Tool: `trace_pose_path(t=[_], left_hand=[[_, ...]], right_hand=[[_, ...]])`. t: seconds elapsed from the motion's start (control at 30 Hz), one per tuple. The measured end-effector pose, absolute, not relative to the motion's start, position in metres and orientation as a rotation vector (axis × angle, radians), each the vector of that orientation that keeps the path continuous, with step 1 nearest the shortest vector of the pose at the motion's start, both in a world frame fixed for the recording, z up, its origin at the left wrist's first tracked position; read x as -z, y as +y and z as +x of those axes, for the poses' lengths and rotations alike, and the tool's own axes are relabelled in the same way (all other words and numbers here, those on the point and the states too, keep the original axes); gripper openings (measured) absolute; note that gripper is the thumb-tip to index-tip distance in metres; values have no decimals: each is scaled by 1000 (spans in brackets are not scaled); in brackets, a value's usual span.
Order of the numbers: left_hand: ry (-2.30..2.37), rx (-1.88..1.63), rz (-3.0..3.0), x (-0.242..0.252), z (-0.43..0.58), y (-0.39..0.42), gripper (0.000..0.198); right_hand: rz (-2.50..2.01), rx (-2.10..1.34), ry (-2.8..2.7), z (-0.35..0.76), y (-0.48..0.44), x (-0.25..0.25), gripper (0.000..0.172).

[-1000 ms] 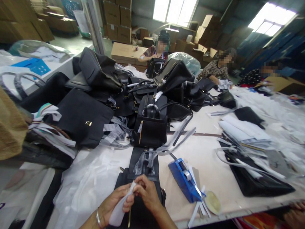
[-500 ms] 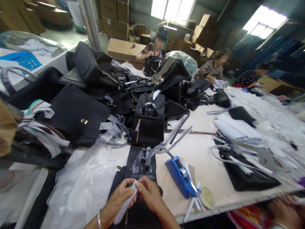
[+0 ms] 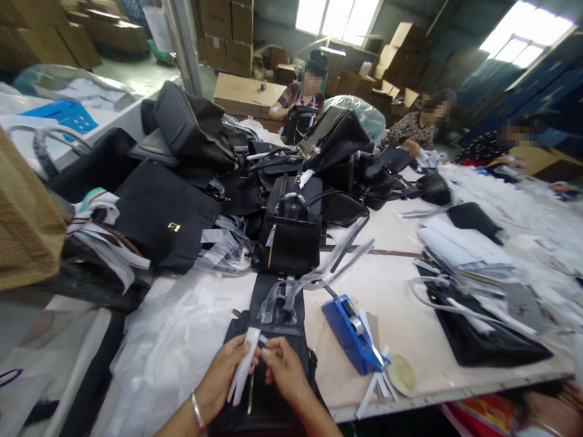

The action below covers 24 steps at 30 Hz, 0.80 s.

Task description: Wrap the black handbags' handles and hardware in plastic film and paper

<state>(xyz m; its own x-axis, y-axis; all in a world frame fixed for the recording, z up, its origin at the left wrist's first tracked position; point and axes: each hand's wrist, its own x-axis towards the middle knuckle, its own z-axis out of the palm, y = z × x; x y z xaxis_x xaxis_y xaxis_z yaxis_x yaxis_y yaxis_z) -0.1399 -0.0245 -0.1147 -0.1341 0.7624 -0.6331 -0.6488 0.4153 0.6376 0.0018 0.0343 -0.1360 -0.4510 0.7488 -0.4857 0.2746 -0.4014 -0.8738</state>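
A black handbag [image 3: 266, 396] lies flat at the near edge of the table, its handle wrapped in clear plastic [image 3: 279, 301]. My left hand [image 3: 223, 375] is closed on a white strip of paper [image 3: 245, 363] held upright over the bag. My right hand [image 3: 281, 371] rests on the bag beside it, fingers pinched at the strip's upper end. A blue tape dispenser [image 3: 352, 332] sits just right of the bag.
A heap of black handbags [image 3: 255, 172] fills the middle of the table [image 3: 394, 298]. Another flat black bag [image 3: 488, 334] and white paper lie at right. White plastic sheet [image 3: 172, 342] at left. Three people work at the far end.
My left hand has turned the white strip from slanting to nearly upright and slid up it. The view shifted slightly; my right hand stays at the strip's top.
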Motion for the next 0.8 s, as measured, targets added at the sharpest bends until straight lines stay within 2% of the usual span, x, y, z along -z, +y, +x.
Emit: trace_pose_path(t=[0.1,0.3,0.4,0.53,0.67,0.8], left_hand=[[1141,-1205,74,112,-140,-34,39],[1083,-1240,103,99,-131,-49,45],[1082,-1242,110,93,-129,-53,41],[1097,-1279,117,90,-129,-55,37],[1102,-1292,108,87,-128,-55,38],[1092,-1266,110,85,-128,-52,39]], right_hand=[[-1396,-2036,-1400,0,16,141,43],[-1420,-2164,-1198,-11,2,147,59],[-1435,-2187,-1182,-14,2,148,59],[-1492,-2161,-1237,-18,2,149,52],[-1553,-2090,-1385,-20,3,144,38],[-1506,-1781,-1747,-18,4,131,20]])
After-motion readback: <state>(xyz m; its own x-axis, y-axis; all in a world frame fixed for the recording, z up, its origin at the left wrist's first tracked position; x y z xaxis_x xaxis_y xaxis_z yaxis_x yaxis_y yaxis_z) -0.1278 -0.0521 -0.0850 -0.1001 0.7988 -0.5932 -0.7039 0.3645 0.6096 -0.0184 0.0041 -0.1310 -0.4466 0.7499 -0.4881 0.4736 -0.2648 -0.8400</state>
